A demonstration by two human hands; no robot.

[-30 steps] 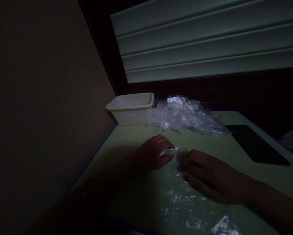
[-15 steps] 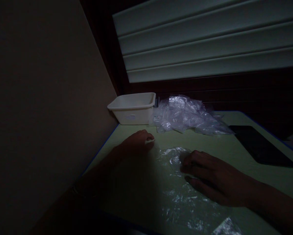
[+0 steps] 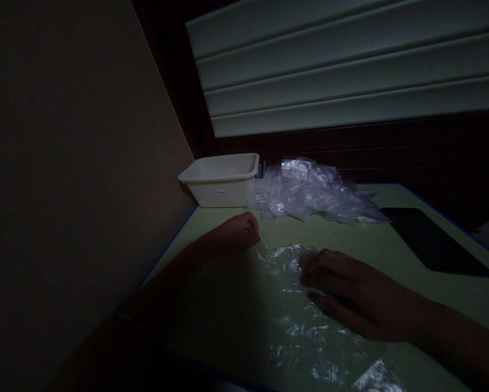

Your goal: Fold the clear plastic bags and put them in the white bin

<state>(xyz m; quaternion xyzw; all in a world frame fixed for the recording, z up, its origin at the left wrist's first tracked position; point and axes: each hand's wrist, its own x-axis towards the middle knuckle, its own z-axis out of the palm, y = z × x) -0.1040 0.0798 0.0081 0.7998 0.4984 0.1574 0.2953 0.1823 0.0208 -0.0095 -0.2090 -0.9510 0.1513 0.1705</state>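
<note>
A clear plastic bag [image 3: 297, 326] lies flat and crinkled on the green table [image 3: 367, 239] in dim light. My right hand [image 3: 350, 296] rests on top of it with fingers stretched out, pressing it down. My left hand [image 3: 238, 231] is closed in a pinch on the bag's far left corner, pulling it taut to the left. A pile of clear plastic bags [image 3: 310, 190] sits at the back of the table.
A white plastic tub [image 3: 222, 179] stands at the back left beside the pile. A dark flat rectangle [image 3: 432, 242] lies at the right. A wall runs along the left edge of the table, and a slatted blind hangs behind.
My left hand moved off the bag's middle to the left and back, closed on the corner and drew it out. The right hand stayed pressing on the bag.
</note>
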